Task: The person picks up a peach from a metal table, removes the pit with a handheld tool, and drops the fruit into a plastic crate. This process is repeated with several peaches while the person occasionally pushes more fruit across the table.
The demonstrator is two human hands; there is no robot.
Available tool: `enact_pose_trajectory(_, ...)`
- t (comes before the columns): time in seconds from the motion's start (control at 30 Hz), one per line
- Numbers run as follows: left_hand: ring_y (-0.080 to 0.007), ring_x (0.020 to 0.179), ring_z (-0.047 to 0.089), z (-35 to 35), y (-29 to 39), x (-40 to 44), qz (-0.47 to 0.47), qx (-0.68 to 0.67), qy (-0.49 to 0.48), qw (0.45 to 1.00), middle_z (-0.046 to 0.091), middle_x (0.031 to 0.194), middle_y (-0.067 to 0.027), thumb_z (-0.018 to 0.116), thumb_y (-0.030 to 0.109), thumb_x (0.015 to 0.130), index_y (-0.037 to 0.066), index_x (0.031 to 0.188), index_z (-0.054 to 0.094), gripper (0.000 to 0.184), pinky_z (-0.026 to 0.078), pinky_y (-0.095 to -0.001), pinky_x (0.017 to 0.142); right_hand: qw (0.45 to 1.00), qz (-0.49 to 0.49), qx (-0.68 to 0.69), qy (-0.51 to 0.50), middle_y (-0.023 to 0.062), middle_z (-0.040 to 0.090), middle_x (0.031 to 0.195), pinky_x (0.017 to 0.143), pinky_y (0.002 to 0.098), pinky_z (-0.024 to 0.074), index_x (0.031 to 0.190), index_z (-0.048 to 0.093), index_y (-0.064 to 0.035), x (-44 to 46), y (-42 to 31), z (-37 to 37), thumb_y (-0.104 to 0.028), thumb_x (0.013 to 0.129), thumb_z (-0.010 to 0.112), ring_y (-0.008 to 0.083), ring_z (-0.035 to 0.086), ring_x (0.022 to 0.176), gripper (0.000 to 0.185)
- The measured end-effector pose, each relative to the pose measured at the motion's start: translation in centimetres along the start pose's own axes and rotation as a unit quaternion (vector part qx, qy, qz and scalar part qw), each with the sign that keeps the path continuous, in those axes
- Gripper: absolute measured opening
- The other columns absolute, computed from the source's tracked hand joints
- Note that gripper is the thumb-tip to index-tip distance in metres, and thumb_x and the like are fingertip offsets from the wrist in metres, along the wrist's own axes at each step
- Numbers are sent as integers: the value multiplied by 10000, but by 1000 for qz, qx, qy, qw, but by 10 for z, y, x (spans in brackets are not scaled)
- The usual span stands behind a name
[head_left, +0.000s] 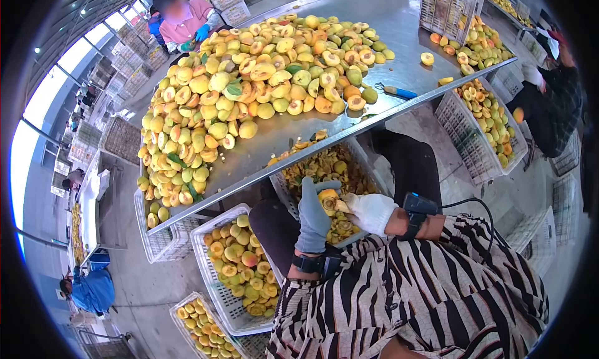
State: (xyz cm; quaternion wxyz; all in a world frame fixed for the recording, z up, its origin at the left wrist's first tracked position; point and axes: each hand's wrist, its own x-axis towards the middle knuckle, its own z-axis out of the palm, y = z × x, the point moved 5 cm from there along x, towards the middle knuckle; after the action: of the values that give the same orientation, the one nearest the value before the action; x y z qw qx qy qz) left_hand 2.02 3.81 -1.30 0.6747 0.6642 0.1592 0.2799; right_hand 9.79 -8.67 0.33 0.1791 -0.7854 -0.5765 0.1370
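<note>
My left hand (314, 212), in a grey glove, holds a yellow-orange fruit (328, 198) between its fingers and thumb. My right hand (372, 212), in a white glove, is closed right beside the fruit, its fingertips at a pale piece by the fruit's edge; any tool inside it is hidden. Both hands are above a crate (369, 165) of fruit scraps between my knees. In front, a big heap of halved fruit (262, 72) lies on the metal table (412, 65). A blue-handled tool (399, 92) rests near the table's front edge.
Crates of fruit stand at my left (201, 231) and right (450, 118). An upright crate (444, 9) is at the table's far right beside more fruit. One person (187, 22) works across the table; another (552, 103) sits at the right.
</note>
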Motion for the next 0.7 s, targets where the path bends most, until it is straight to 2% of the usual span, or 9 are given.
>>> enact_pose_trajectory(0.07,-191,851,670,2,3,1,21,26,11,999,685,1035,-147,534,201,985,-54,1246,460,372,547,-301,774,1000,4,-16,0,154,640,683,552,447,528,972,568,-59,-1,-1,-5,-239,864,577,350,654,631,210)
enact_pose_trajectory(0.1,-184,822,662,1,-5,3,-60,-37,27,997,691,990,-135,446,309,1009,-54,1145,546,401,539,-296,776,999,7,-32,1,152,646,682,539,443,528,940,591,-62,0,-1,-6,-221,860,567,344,658,625,180)
enact_pose_trajectory(0.13,-177,792,654,1,-14,2,-141,-99,43,984,697,945,-123,359,418,1034,-55,1045,631,546,531,-291,777,1000,9,-30,0,152,646,682,539,443,528,940,591,-62,-2,3,-4,-221,860,567,344,658,625,180)
enact_pose_trajectory(0.23,-174,821,628,8,-15,2,-175,-54,15,983,701,868,-104,227,550,1022,-19,869,696,753,493,-298,811,996,-47,-27,70,131,631,646,504,436,513,918,589,-66,-2,15,0,-191,854,560,329,648,587,143)
enact_pose_trajectory(0.47,-173,804,631,12,-3,8,-191,-61,6,980,698,862,-115,228,563,1016,-27,874,697,766,500,-296,808,999,-34,-11,29,153,622,652,527,439,510,934,580,-51,0,21,11,-191,850,558,336,646,607,164)
enact_pose_trajectory(0.57,-171,812,631,4,-5,7,-172,-120,52,976,678,899,-121,284,510,1029,-43,978,665,674,505,-287,809,999,-20,35,17,186,618,700,562,457,518,982,544,-22,6,18,15,-220,863,553,369,639,636,232)
enact_pose_trajectory(0.63,-187,876,658,-1,9,8,13,53,36,998,651,1046,-144,461,187,1018,-33,1153,561,277,541,-288,829,997,16,81,6,215,607,770,587,470,521,1008,507,14,6,17,17,-247,877,543,395,630,661,295)
enact_pose_trajectory(0.67,-187,876,658,-2,3,9,13,53,36,998,651,1046,-144,461,187,1018,-33,1153,561,277,541,-288,829,997,16,81,6,215,607,770,587,470,521,1008,507,14,4,14,18,-247,877,543,395,630,661,295)
enact_pose_trajectory(0.7,-194,877,645,-4,-11,10,-63,-86,53,993,638,1028,-134,441,253,1025,-44,1171,557,350,531,-295,819,996,35,88,-1,215,608,756,589,471,521,1012,506,13,3,13,18,-250,875,548,397,631,663,299)
